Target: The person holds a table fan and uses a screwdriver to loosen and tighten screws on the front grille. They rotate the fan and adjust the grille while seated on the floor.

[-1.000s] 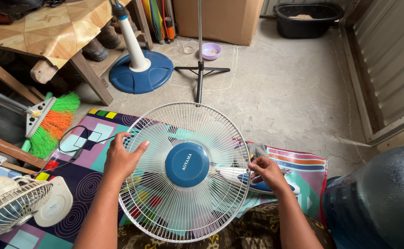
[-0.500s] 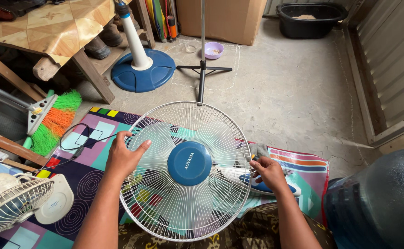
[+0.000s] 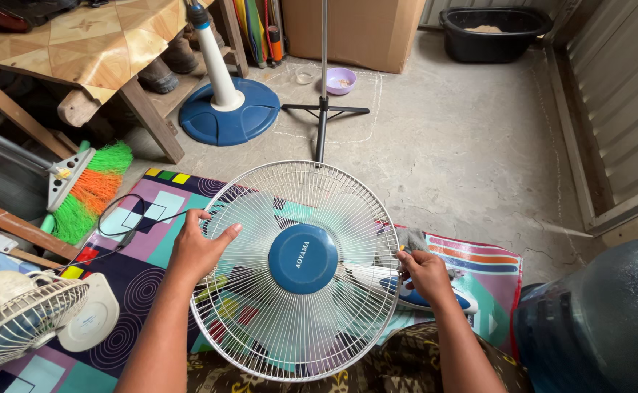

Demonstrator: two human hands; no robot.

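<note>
Fan body [image 3: 406,287] half-hidden behind fan guard [image 3: 297,269]

— What covers the concrete floor [image 3: 472,153] here?
— A colourful patterned mat [image 3: 144,218], spread along the near edge.
— And on the mat?
— A round white fan grille [image 3: 297,320] with a blue centre cap, a small white fan [image 3: 21,320] at the left, and a black cable [image 3: 119,225].
— On the bare floor?
— A blue round fan base [image 3: 228,116], a black stand [image 3: 324,109], a small purple bowl [image 3: 341,80], a black tub [image 3: 493,33] and a green-and-orange broom [image 3: 86,189].
</note>
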